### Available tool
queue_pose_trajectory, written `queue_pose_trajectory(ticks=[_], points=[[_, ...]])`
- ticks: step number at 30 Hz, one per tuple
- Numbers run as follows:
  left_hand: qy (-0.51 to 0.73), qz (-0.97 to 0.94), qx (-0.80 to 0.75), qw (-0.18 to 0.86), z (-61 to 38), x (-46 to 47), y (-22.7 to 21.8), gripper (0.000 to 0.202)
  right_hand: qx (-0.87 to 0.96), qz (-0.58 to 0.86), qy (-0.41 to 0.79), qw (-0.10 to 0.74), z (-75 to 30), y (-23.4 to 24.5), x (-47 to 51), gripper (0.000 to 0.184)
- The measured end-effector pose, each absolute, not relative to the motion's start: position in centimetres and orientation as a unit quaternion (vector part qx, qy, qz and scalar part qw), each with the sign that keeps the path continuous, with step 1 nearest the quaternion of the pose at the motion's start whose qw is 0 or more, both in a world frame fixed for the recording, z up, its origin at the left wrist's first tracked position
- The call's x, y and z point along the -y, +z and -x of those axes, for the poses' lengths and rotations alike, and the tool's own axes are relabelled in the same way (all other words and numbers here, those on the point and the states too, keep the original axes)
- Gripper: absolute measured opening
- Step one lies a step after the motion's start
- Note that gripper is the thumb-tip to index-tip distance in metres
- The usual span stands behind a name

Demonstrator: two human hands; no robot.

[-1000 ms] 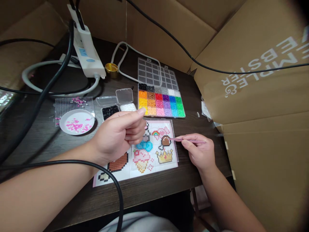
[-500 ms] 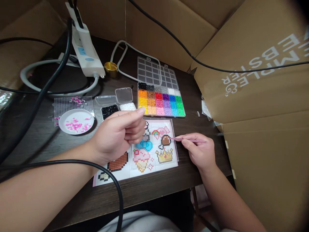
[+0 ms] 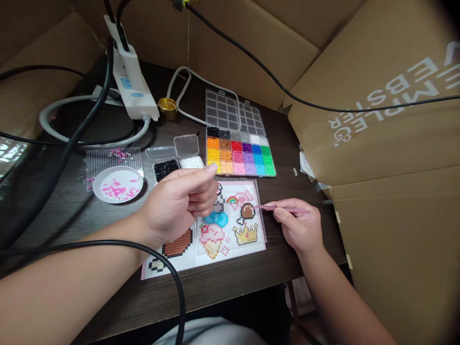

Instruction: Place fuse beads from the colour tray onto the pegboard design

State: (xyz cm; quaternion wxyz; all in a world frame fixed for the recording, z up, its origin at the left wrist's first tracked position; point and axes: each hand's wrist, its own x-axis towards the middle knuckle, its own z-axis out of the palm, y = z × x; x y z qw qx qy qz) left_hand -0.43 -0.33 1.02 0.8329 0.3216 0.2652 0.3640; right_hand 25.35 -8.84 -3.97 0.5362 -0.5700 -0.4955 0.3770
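My right hand [image 3: 300, 225] pinches a pair of pink tweezers [image 3: 283, 209], whose tips reach the right edge of a brown, black-outlined drumstick figure [image 3: 247, 211]. That figure lies on a clear pegboard over a printed pattern sheet [image 3: 230, 254], with a yellow crown [image 3: 247, 235] below it and a pink ice cream cone [image 3: 212, 238] to the left. My left hand [image 3: 189, 199] hovers over the sheet with its fingers curled closed and thumb on top. Whatever it may hold is hidden. Whether a bead sits in the tweezer tips is too small to tell.
Behind the sheet stands an open box of coloured beads [image 3: 239, 152]. Small boxes of black beads [image 3: 166, 168] and white beads [image 3: 191, 163] sit beside it. A white dish [image 3: 98, 184] holds pink beads at left. A power strip [image 3: 134, 93], gold cup [image 3: 167, 109] and cables [image 3: 172, 273] surround them.
The whole view has shifted slightly, so things appear a little lower and further right. Both hands keep nearly the same pose, and the tweezer tips stay by the drumstick figure.
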Motion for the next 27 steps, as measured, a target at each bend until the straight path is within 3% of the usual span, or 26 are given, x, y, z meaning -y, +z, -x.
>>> queue_pose_trajectory(ticks=[6, 11, 19, 27], points=[[0.366, -0.307, -0.264, 0.838, 0.6, 0.4, 0.7, 0.051, 0.474, 0.563, 0.368, 0.569, -25.2, -2.4, 7.4, 0.006], [0.368, -0.317, -0.269, 0.832, 0.8, 0.4, 0.5, 0.052, 0.532, 0.534, 0.287, 0.591, -23.1, 0.9, 2.6, 0.008], [0.366, -0.32, -0.276, 0.829, 1.1, 0.1, 0.4, 0.054, 0.582, 0.551, 0.213, 0.559, -22.1, 2.4, -0.1, 0.007], [0.355, -0.319, -0.283, 0.832, 0.8, 0.1, 0.8, 0.052, 0.601, 0.479, 0.44, 0.464, -27.8, -1.7, 4.0, 0.008]])
